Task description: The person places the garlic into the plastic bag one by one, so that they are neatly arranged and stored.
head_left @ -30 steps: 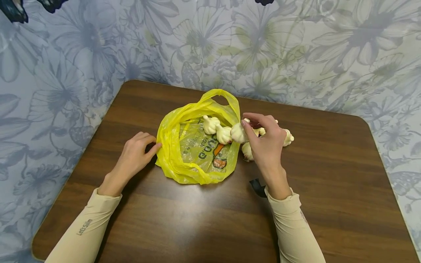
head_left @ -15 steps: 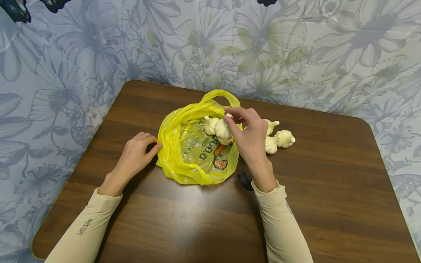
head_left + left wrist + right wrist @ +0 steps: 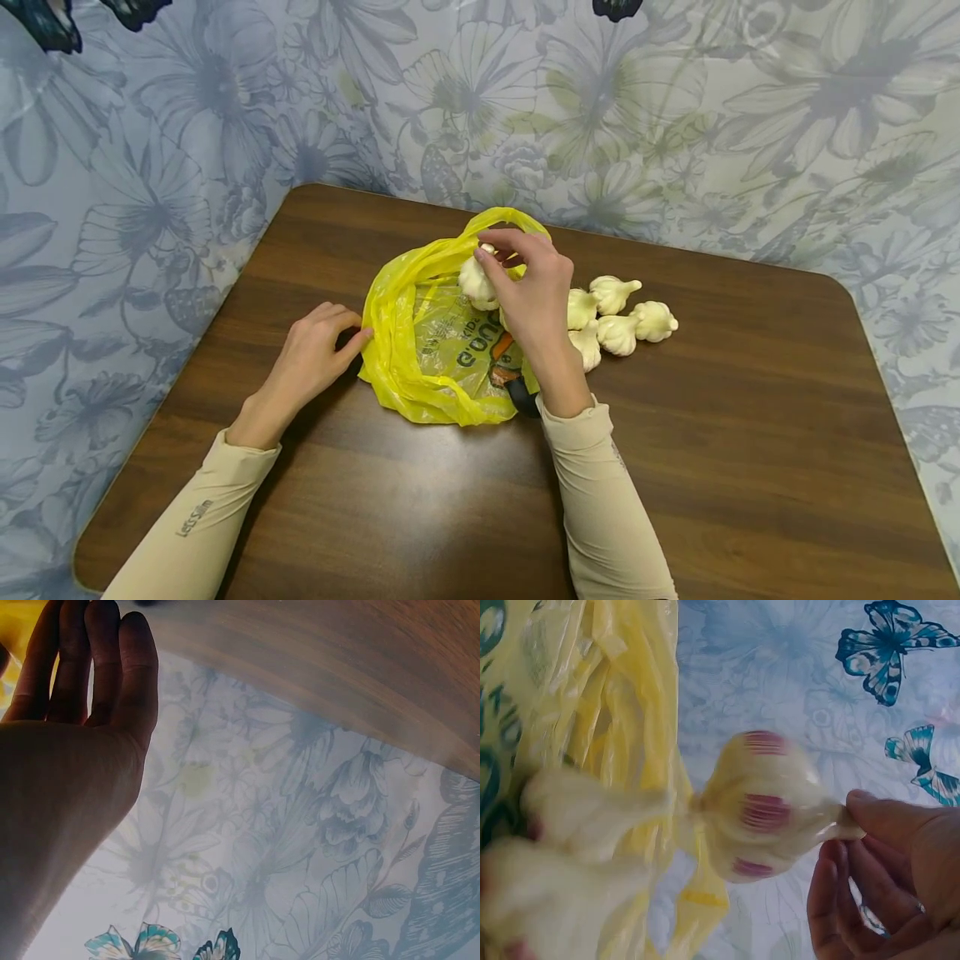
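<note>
In the head view my right hand (image 3: pixel 532 287) is over the yellow plastic bag (image 3: pixel 390 333), pinching a garlic bulb (image 3: pixel 474 282) by its stem. The right wrist view shows that bulb (image 3: pixel 757 806) with purple streaks, its stem between thumb and fingers. Two more garlic bulbs (image 3: pixel 562 900) appear blurred at the left there, against the bag. My left hand (image 3: pixel 318 342) pinches the bag's left edge between thumb and forefinger. The left wrist view shows the fingers (image 3: pixel 101 667) of that hand extended, the thumb mostly hidden.
Several garlic bulbs (image 3: pixel 617 333) lie grouped on the brown wooden table (image 3: pixel 750 417), right of the bag. A bag handle loop (image 3: pixel 502 215) stands up at the back. Floral wallpaper (image 3: pixel 450 100) rises behind the table. A black piece (image 3: pixel 522 398) sits at my right wrist.
My right hand has moved left over the bag, carrying the garlic bulb from its right rim to above the opening. More bulbs on the table are uncovered. The left hand stays at the bag's edge.
</note>
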`<state>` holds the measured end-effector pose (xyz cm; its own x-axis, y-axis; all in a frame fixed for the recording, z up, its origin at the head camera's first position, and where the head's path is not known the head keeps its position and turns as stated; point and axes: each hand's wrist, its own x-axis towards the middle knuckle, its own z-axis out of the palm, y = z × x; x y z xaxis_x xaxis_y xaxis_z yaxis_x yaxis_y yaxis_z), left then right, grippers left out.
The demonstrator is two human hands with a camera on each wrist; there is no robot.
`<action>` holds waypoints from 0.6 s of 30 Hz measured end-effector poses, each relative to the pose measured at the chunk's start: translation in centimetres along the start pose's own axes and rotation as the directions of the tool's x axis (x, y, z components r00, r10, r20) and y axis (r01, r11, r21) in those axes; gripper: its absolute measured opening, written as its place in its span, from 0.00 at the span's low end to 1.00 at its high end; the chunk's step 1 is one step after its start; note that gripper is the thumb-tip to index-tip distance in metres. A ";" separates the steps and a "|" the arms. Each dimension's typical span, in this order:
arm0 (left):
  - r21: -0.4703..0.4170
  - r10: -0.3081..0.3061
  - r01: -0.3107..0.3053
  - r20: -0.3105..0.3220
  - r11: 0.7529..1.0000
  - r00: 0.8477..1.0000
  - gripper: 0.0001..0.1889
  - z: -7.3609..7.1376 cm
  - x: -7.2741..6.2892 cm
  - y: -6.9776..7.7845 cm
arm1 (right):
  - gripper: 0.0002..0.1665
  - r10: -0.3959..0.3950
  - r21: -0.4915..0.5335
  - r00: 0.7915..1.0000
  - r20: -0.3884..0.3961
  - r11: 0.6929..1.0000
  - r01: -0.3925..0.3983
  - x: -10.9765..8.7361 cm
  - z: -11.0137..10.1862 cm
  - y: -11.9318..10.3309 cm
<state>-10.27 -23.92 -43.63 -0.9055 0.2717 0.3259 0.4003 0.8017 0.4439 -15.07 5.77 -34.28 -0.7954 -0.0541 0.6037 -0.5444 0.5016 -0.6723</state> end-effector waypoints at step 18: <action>0.008 0.005 -0.005 -0.002 1.000 1.000 0.07 0.0 0.1 -0.1 | 0.09 0.058 -0.007 0.993 0.103 0.998 -0.058 -0.1 3.6 0.9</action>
<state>-10.37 -23.96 -43.67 -0.9034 0.2747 0.3294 0.4035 0.8044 0.4360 -16.40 3.09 -36.48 -0.8488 -0.1134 0.5164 -0.4958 0.5098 -0.7031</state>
